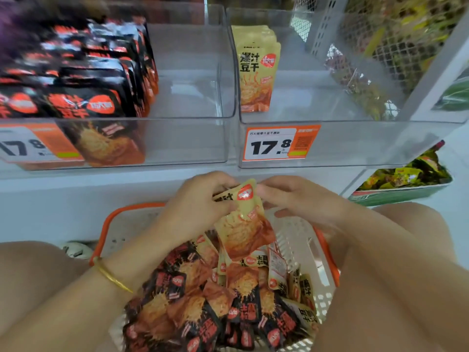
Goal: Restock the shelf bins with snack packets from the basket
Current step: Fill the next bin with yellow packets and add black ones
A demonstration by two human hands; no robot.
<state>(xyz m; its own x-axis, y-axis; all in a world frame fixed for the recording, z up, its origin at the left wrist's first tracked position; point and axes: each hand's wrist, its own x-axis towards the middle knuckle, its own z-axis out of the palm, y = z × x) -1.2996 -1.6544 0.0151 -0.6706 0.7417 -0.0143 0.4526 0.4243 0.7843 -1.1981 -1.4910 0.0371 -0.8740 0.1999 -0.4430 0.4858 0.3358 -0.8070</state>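
Note:
A white basket (299, 240) with orange rim sits between my knees, full of black and yellow snack packets (228, 301). Above it my left hand (195, 207) grips a small bunch of yellow packets (243, 219) by their top. My right hand (302, 199) touches the bunch's upper right corner with its fingertips. On the shelf, the left clear bin (190, 138) holds rows of black packets (83, 82) on its left side. The right clear bin (355, 143) holds a few upright yellow packets (256, 72) at its left wall.
Orange price tags reading 17.8 hang on both bin fronts (279, 143). A perforated grey shelf divider (327, 26) stands at the upper right. A green tray of green and yellow packets (403, 179) lies lower right. My knees flank the basket.

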